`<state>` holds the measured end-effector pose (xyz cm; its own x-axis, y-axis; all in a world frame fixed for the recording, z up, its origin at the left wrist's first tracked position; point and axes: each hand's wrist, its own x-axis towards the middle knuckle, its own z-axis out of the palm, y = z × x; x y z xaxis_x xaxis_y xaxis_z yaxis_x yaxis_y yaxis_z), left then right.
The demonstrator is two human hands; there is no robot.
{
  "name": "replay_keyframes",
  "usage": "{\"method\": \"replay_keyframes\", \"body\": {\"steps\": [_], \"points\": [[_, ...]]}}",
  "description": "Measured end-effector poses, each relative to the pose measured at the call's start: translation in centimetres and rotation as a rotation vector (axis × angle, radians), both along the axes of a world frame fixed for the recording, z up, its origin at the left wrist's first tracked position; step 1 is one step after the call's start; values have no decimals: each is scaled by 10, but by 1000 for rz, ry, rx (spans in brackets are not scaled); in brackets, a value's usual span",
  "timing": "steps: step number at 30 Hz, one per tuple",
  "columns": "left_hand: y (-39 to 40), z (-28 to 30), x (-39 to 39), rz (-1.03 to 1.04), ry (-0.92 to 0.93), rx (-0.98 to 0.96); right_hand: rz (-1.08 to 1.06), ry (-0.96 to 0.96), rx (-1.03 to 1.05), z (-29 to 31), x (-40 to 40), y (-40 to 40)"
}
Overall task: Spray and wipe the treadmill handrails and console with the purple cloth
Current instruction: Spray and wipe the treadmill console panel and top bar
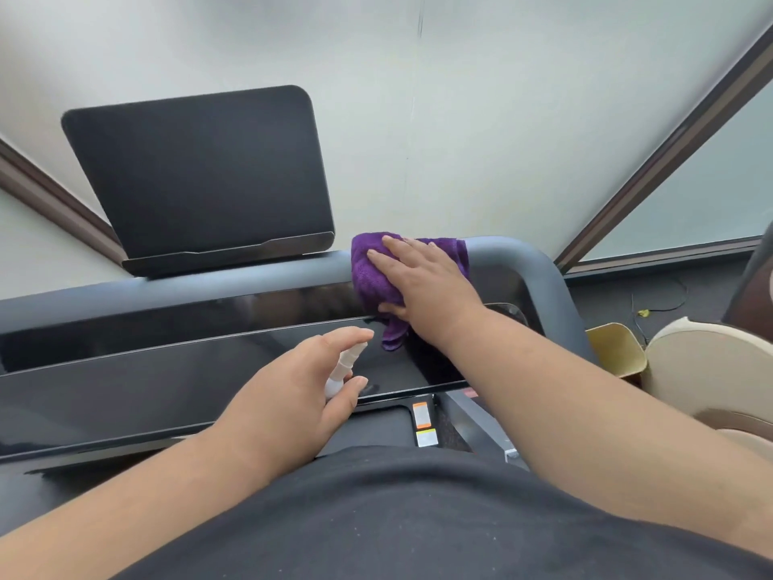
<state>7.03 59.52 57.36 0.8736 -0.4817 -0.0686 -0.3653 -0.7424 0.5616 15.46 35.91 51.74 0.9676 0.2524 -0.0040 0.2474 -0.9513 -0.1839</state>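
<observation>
No writing can be read on the orange and yellow warning stickers (423, 424) near the glossy black treadmill console (175, 383). A crumpled purple microfibre cloth (373, 282) is pressed onto the grey rounded handrail (514, 255) at far right by the right hand (426, 282), fingers straight and spread. A small white spray bottle (341, 372) is gripped over the console by the left hand (288, 395), with a pale wall behind.

Single head-worn view, wide-angle, looking forward and steeply down from close above the person's torso. Right hand (422, 282) grips centrally; console (167, 383) spans below-left of it, tablet holder (200, 173) beyond-left, wall behind. No second view overlaps.
</observation>
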Motion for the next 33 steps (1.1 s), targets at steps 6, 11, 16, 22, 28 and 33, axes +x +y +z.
{"method": "replay_keyframes", "body": {"steps": [6,11,16,22,28,33], "points": [[-9,0,3,-18,13,-2,-275,56,6,9,-5,-58],[-20,4,5,-62,8,-8,-486,109,-3,17,-20,-85],[-31,11,7,-168,-8,22,-662,100,20,22,-44,-92],[-40,17,11,-318,-75,44,-854,119,119,20,-88,-91],[-35,24,12,-463,-74,34,-949,122,75,18,-138,-76],[-12,28,14,-571,-58,33,-1045,109,16,17,-186,-54]]}}
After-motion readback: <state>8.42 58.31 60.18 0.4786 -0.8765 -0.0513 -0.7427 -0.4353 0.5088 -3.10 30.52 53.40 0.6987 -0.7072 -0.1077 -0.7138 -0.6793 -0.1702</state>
